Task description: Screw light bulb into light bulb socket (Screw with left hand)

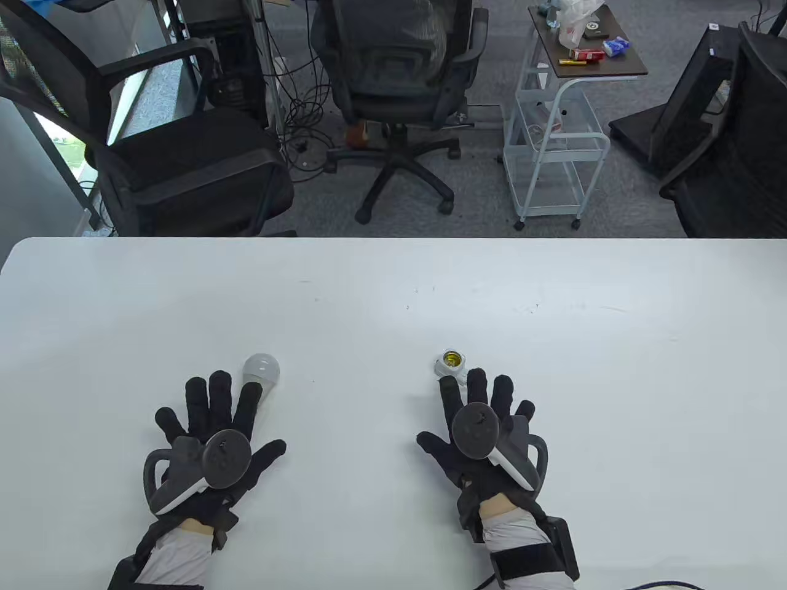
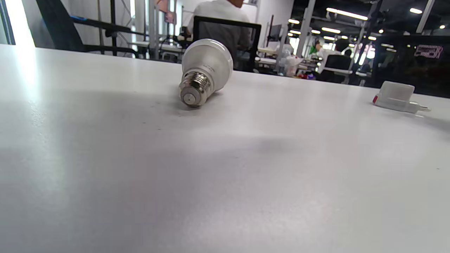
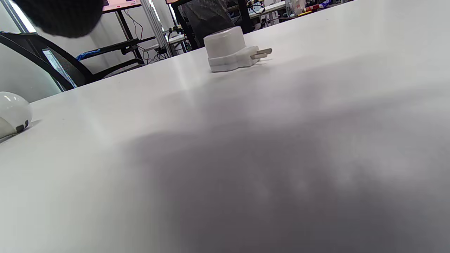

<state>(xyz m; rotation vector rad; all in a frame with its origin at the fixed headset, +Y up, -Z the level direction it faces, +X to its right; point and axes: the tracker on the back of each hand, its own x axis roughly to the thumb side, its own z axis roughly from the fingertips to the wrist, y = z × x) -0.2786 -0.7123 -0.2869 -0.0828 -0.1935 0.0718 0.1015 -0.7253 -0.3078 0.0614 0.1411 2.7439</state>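
Lying on its side on the white table [image 1: 393,289], the light bulb [image 1: 261,369] is showing a frosted white dome and a ribbed metal screw base; in the left wrist view the base is pointing toward the camera [image 2: 205,72]. To the right of the bulb, well apart from it, the light bulb socket [image 1: 449,364] is sitting upright with its brass-lined opening facing up. It is a white plastic piece with two flat metal plug prongs sticking out sideways [image 3: 230,49].

The left hand [image 1: 212,433] is resting palm-down on the table just on the near side of the bulb, fingers spread wide and holding nothing; from above, its index fingertip looks close to the bulb's base, contact not clear. The right hand [image 1: 479,430] is lying flat the same way on the near side of the socket, fingers splayed and empty, index fingertip just beside the socket. A grey tracker is sitting on the back of each hand.
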